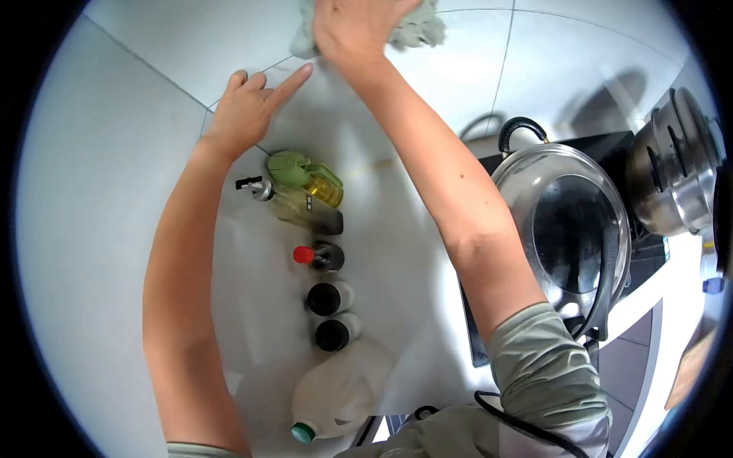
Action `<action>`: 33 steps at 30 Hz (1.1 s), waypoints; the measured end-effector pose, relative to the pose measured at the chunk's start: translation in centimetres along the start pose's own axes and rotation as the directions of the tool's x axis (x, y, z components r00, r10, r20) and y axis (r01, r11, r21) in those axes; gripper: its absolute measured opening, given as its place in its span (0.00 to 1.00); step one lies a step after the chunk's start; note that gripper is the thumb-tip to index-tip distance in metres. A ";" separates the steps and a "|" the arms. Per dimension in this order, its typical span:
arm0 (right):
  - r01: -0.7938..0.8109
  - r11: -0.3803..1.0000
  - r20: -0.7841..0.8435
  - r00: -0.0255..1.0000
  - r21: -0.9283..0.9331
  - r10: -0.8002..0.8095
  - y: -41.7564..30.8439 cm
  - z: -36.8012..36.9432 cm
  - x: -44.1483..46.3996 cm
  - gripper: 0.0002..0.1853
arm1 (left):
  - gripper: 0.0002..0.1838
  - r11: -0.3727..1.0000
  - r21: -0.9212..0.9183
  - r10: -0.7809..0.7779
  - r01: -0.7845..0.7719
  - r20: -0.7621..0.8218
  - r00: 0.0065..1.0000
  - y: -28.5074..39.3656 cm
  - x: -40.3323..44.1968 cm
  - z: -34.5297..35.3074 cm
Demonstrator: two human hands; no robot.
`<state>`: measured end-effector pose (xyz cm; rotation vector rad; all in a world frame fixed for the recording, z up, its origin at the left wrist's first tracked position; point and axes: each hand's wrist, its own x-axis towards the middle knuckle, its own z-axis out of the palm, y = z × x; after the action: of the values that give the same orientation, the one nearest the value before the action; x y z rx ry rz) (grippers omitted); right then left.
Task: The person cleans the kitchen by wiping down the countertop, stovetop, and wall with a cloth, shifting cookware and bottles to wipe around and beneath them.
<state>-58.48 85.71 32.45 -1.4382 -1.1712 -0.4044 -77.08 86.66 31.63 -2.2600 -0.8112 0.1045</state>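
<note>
My right hand (357, 29) is at the top of the view, pressing a grey-green cloth (421, 30) against the white tiled wall (466, 57). The cloth bunches out on both sides of the hand, and its upper part is cut off by the frame edge. To the left, my left hand (246, 113) is at the wall near the corner, its index finger stretched toward the cloth and the other fingers partly bent. Nothing is in it. Below it on the counter stand a green-lidded oil bottle (305, 175) and a pump-top glass bottle (294, 206).
Along the left wall stand a red-capped bottle (327, 256), two black-lidded jars (324, 298) and a large jug with a green cap (340, 389). On the right, a glass-lidded pan (576, 229) sits on the black cooktop (477, 336), beside stacked steel pots (672, 168).
</note>
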 end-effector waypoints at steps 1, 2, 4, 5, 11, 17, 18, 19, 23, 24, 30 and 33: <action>0.003 1.000 0.007 1.000 0.006 -0.003 0.7 0.4 -0.1 0.25 | 0.44 1.000 0.022 0.008 -0.008 -0.012 1.000 -0.1 0.0 0.1; 0.013 0.999 -0.127 0.992 -0.035 -0.017 1.7 1.4 -0.5 0.25 | 0.44 0.999 0.042 0.019 -0.018 -0.018 1.000 -0.2 -0.3 0.3; -0.033 0.993 -0.286 0.958 -0.116 -0.002 3.8 2.6 -1.5 0.25 | 0.44 0.998 0.054 0.028 -0.025 -0.047 0.998 -0.5 -0.4 1.0; -0.079 0.985 -0.313 0.949 -0.155 0.027 5.0 2.9 -2.0 0.26 | 0.45 0.997 0.068 0.039 -0.033 -0.090 0.995 -0.6 -0.5 1.4; -0.612 0.790 -0.334 0.736 0.043 0.589 16.6 6.2 -11.6 0.30 | 0.46 0.990 0.136 0.023 -0.026 0.019 1.000 0.0 -0.5 0.9; -0.856 0.402 -0.108 0.389 0.326 0.915 20.4 6.3 -18.0 0.28 | 0.47 0.984 0.177 0.014 -0.026 0.069 0.998 0.2 -0.5 0.9; -0.880 0.379 -0.130 0.357 0.286 0.925 20.4 7.0 -18.3 0.28 | 0.47 0.983 0.184 0.009 -0.021 0.068 0.998 0.2 -0.5 0.9; -0.903 0.353 -0.148 0.325 0.244 0.934 20.4 7.7 -18.5 0.29 | 0.47 0.991 0.135 -0.016 0.009 0.047 0.999 0.2 -0.6 1.1; -0.897 0.306 -0.088 0.293 0.320 0.952 14.3 9.8 -20.5 0.29 | 0.46 0.999 0.016 -0.048 0.046 0.153 0.987 0.2 -0.4 0.2; -0.893 0.394 -0.172 0.362 0.220 0.916 13.7 12.4 -22.3 0.29 | 0.46 0.999 0.026 -0.049 0.046 0.150 0.987 0.2 -0.4 0.2; -0.923 -0.265 0.221 -0.207 0.280 0.953 5.6 13.1 -20.1 0.29 | 0.50 0.979 0.197 0.025 -0.055 0.152 0.988 0.1 -0.5 1.0; -0.707 -0.612 0.384 -0.486 0.355 0.785 6.1 11.4 -17.0 0.31 | 0.51 0.993 0.093 -0.077 0.067 0.107 0.991 0.1 -0.7 0.7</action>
<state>-65.15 89.93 12.62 -1.2358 0.7165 1.1827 -77.78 86.56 30.95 -2.1534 -0.9271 0.2288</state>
